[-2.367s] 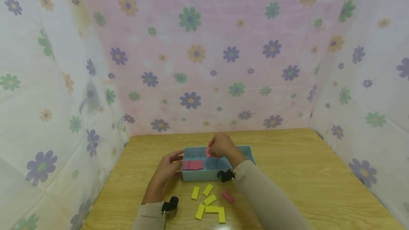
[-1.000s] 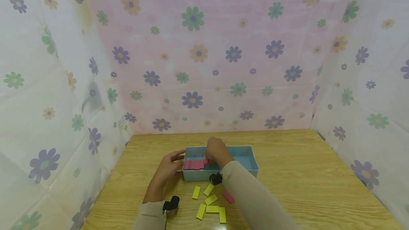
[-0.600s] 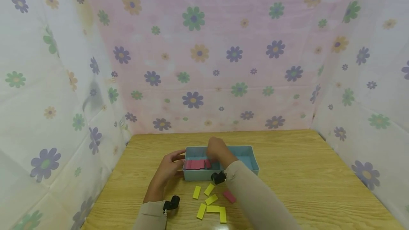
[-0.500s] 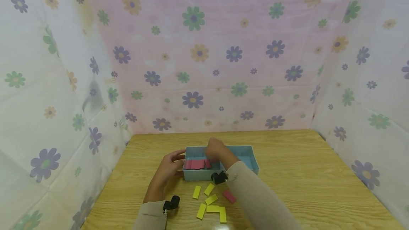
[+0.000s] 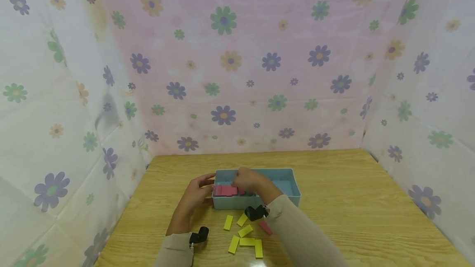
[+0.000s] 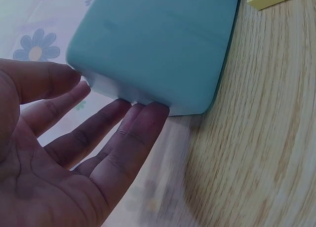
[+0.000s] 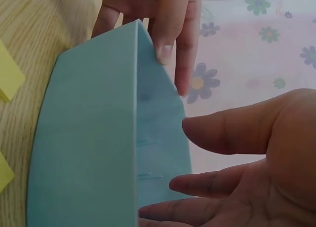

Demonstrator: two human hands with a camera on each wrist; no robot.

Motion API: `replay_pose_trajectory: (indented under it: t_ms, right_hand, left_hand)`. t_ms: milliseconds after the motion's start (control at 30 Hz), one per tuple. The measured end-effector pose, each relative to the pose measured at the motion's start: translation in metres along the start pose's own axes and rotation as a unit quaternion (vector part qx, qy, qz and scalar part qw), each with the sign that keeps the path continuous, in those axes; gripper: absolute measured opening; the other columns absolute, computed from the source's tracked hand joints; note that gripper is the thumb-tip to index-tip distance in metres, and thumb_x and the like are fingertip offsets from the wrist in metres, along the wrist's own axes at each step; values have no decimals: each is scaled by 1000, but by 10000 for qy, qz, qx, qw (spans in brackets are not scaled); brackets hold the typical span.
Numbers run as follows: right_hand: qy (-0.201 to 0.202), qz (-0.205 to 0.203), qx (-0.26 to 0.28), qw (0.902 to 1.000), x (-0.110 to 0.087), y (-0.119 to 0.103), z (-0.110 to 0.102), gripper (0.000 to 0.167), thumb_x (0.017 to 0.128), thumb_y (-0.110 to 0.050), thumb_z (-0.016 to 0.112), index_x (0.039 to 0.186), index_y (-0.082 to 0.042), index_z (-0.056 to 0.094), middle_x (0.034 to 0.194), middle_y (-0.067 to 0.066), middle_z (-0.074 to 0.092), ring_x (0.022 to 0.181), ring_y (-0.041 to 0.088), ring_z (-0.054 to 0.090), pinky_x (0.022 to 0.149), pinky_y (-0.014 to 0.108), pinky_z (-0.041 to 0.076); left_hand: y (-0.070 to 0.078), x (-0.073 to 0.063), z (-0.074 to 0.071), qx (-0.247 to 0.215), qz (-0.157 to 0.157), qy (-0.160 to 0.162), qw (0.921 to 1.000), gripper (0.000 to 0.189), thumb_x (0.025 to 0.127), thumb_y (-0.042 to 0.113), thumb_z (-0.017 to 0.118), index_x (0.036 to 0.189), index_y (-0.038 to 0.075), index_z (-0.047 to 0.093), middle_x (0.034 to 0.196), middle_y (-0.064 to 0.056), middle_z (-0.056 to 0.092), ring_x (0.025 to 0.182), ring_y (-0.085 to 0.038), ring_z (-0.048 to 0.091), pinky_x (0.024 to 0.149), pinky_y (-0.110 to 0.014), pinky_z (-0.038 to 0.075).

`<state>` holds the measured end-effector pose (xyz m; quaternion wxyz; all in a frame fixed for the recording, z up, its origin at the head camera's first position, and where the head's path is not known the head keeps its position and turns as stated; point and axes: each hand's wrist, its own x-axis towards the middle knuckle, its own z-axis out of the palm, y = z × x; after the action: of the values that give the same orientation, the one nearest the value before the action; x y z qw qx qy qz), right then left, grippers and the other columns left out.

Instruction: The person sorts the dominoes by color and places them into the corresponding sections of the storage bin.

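A light blue plastic bin [image 5: 230, 204] stands mid-table in the head view. Pink flat rectangular blocks [image 5: 226, 190], like dominoes, lie in a row at its left end. My left hand [image 5: 194, 195] rests at the bin's left end; the left wrist view shows extended fingers [image 6: 131, 143] touching the bin's end wall. My right hand [image 5: 252, 180] reaches down into the bin, by the right end of the pink row. Its thumb and fingers are apart in the right wrist view, with nothing visible between them. The bin wall hides some fingertips, and the hand covers part of the pink blocks.
Several yellow blocks [image 5: 245, 230] are scattered on the wooden table [image 5: 334, 201] in front of the bin. One pink block [image 5: 265, 227] lies beside them, partly behind the right sleeve. Flowered cloth [image 5: 237, 52] surrounds the table at the back and sides.
My right hand lowered a pink block into the bin beside the row and let it go. It has since shifted slightly left over the blocks. My left hand stays put.
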<state>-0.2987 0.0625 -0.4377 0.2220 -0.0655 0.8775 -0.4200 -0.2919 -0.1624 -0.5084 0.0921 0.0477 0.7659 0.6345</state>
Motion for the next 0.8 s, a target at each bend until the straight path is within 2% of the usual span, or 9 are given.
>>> replay_pose_trajectory:
  t_ms: [300,800]
  right_hand:
    - [50,26,191,9998,0,4,2,63,101,-20,65,153,6,41,157,24,44,137,44,51,105,62,49]
    - [-10,-28,286,9996,6,9,4,71,97,-31,70,153,4,44,154,21,50,135,41,54,106,61,49]
  left_hand:
    - [-2,1,0,-2,8,3,10000,47,104,9,58,150,14,54,148,-23,55,123,-39,64,87,-52,62]
    - [-1,-1,1,120,55,4,9999,47,104,11,58,151,12,53,148,-25,54,124,-42,64,87,-51,62]
